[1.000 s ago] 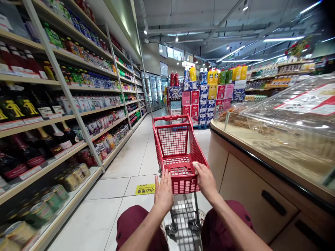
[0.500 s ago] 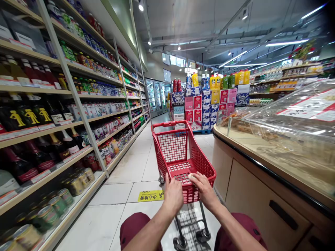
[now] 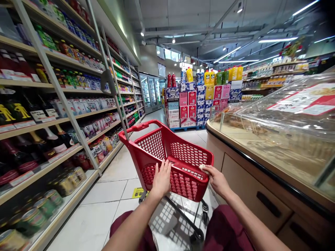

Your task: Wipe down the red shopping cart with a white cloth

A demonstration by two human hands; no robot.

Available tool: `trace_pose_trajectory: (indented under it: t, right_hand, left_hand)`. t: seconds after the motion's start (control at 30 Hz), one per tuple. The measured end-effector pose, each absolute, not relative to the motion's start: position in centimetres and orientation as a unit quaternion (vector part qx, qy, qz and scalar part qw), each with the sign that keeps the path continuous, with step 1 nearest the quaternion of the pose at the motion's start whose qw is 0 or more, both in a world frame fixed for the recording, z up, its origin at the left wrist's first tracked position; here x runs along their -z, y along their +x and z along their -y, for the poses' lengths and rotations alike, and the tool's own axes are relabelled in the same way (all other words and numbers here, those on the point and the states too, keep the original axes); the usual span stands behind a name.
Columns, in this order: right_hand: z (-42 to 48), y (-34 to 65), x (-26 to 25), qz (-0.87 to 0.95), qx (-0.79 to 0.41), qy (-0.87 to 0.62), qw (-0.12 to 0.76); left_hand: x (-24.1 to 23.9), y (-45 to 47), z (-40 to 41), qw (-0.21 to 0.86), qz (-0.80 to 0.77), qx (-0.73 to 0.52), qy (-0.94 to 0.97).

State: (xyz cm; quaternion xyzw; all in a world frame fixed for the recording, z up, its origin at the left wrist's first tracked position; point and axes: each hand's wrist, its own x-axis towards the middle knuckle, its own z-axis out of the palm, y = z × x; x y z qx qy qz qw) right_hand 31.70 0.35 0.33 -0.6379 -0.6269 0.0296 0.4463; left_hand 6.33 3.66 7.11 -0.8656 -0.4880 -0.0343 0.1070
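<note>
A small red plastic shopping cart [image 3: 183, 153] stands in the aisle in front of me, its empty basket angled toward the left shelves. My left hand [image 3: 162, 178] lies flat against the basket's near wall, fingers stretched up to the rim. My right hand [image 3: 217, 179] is curled over the basket's right rim, with a small pale thing [image 3: 202, 167] at its fingertips that I cannot make out. My knees in dark red trousers [image 3: 225, 230] show below, either side of the cart's wheels.
Long shelves [image 3: 52, 118] of bottles, cans and packets run down the left. A curved counter [image 3: 261, 164] with a clear cover sits close on the right. Stacked drink boxes [image 3: 199, 101] and fridges [image 3: 149, 90] close the aisle's far end. A yellow sticker [image 3: 137, 192] marks the floor.
The cart has swung round to the left, so its front now points at the shelves. Both hands stayed on the basket and moved with it.
</note>
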Motion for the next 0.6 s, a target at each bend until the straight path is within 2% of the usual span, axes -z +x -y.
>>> trace_pose_trajectory:
  t: [0.17, 0.27, 0.43, 0.6]
  right_hand:
    - [0.7, 26.2, -1.7, 0.642, -0.009, -0.599, 0.479]
    - [0.1, 26.3, -1.1, 0.634, 0.022, -0.596, 0.493]
    - [-1.1, 27.2, 0.2, 0.57, 0.097, -0.643, 0.503]
    - [-1.3, 23.9, -1.5, 0.681, 0.077, -0.552, 0.474]
  left_hand:
    - [-6.9, 6.5, -2.4, 0.093, 0.475, 0.04, -0.874]
    - [-7.6, 5.5, -2.2, 0.097, 0.448, 0.049, -0.887]
    - [-7.8, 3.3, -3.0, 0.137, 0.505, 0.092, -0.847]
    - [-7.1, 3.7, -1.9, 0.131, 0.476, 0.095, -0.864]
